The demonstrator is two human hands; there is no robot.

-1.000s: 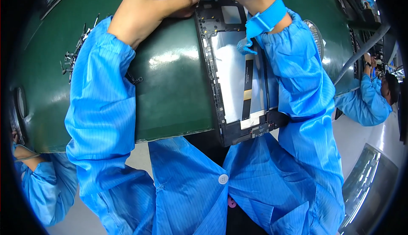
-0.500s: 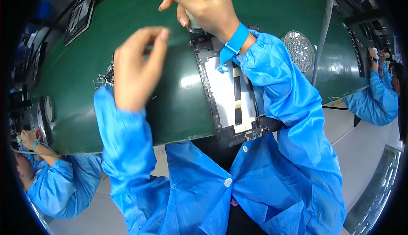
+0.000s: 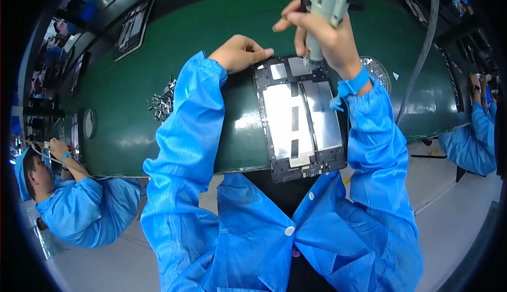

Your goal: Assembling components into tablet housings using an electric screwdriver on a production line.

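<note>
A pale electric screwdriver (image 3: 328,1) stands nearly upright in my right hand (image 3: 331,41), its index finger stretched out to the left. The driver's lower end is over the far right part of an opened tablet (image 3: 277,107); its tip's contact is too small to tell. This tablet has a black frame and silvery panels, and its near end overhangs the table's front edge. At its far left corner is my left hand (image 3: 240,53), fingertips pressed together by the rim. What they hold, if anything, is hidden.
A heap of small metal parts (image 3: 162,101) lies left of my left sleeve. Right of the tablet sits a round tray (image 3: 376,73) of small shiny pieces, with a grey cable (image 3: 422,54) beyond. Another opened device (image 3: 133,29) lies far left. Co-workers (image 3: 84,197) sit at both sides.
My left hand has moved away and right, from above the table to the tablet's far corner, its fingers closing. My right hand and screwdriver now appear further right, over the tablet's far right part.
</note>
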